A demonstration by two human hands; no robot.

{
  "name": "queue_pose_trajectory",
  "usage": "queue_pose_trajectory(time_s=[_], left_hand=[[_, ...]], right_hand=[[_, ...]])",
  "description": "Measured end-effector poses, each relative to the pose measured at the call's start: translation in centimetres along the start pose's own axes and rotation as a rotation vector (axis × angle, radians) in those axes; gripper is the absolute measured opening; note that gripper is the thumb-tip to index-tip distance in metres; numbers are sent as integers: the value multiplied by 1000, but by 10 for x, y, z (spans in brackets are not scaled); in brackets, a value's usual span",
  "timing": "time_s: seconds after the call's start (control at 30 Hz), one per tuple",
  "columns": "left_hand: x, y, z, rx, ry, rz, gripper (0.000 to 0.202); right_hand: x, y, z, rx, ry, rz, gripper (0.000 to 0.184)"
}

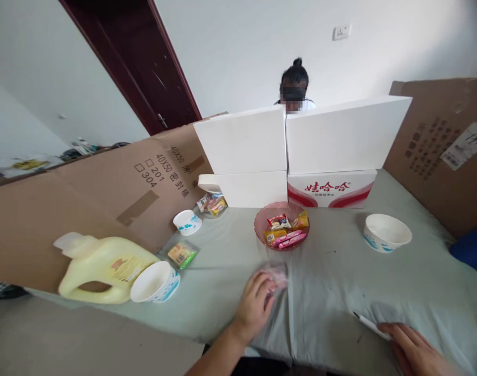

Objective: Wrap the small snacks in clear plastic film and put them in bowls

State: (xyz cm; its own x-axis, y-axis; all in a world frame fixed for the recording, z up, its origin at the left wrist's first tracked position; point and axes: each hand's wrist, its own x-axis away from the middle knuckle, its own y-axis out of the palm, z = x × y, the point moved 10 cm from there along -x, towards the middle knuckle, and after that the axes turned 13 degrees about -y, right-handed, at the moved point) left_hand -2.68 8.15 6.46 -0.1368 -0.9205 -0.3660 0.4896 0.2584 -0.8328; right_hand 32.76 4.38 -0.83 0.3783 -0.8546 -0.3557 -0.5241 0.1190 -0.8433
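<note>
My left hand (256, 300) is at the front middle of the cloth-covered table. Its fingers are curled over a pinkish see-through plastic packet (279, 272), slightly blurred, its contents unclear. My right hand (412, 347), partly cut off at the lower right, grips a white pen (369, 325) whose dark tip points up and left. Just beyond my left hand stands a pink translucent bowl (258, 228). In it lie a red-and-white snack packet (278, 222), yellow packets (276, 237) and pink-wrapped sticks (290, 239).
Paper bowls stand at right (387, 232), left (155, 282) and back left (187, 223). A yellow jug (108, 266) lies near a wrapped snack (182, 254). White boxes (331, 189) form a wall, with a person (297, 78) behind. Cardboard panels (101, 193) flank the table.
</note>
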Motion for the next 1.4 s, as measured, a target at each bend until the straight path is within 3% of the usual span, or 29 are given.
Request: queue_pose_trajectory(time_s=[0.1,0.17,0.3,0.43,0.5,0.6,0.73,0.83,0.9,1.0,1.07,1.1,1.17,1.2,1.27,1.33,1.4], left_hand=[[32,20,47,77,198,-14,34],[40,25,59,130,241,4,38],[38,26,56,177,186,26,38],[35,19,52,140,139,70,30],[34,15,48,122,83,95,25],[32,12,41,153,-7,103,17],[31,14,24,298,-119,100,12],[32,18,-8,526,-300,136,17],[38,17,-40,721,-490,238,21],[56,-8,-76,882,-647,526,25],[64,-41,-73,807,-563,692,22],[63,-57,-61,730,-463,710,19],[52,-71,-19,574,-187,574,11],[45,-66,5,499,-45,437,13],[34,-39,43,336,135,150,24],[25,-12,51,155,137,24,37],[17,2,39,21,53,54,43]], right_hand=[[-18,-7,-23,-1,53,-12,30],[-33,-10,-43,-7,50,-17,32],[-66,-5,-92,-80,-61,-73,39],[-96,16,-143,-147,-206,-166,45],[-105,29,-156,-133,-242,-218,44],[-105,36,-146,-134,-208,-257,41],[-78,18,-86,-122,-67,-197,37],[-50,-4,-33,5,51,-108,36],[-37,-17,-14,95,67,-48,35],[-36,-34,-21,191,-19,80,31],[-47,-38,-46,183,-91,155,29],[-55,-36,-62,156,-122,175,28],[-75,-22,-100,80,-197,160,32],[-86,-12,-121,50,-240,128,39],[-106,11,-156,15,-317,67,59],[-121,31,-177,9,-355,15,71],[-130,43,-182,-6,-364,-24,61]])
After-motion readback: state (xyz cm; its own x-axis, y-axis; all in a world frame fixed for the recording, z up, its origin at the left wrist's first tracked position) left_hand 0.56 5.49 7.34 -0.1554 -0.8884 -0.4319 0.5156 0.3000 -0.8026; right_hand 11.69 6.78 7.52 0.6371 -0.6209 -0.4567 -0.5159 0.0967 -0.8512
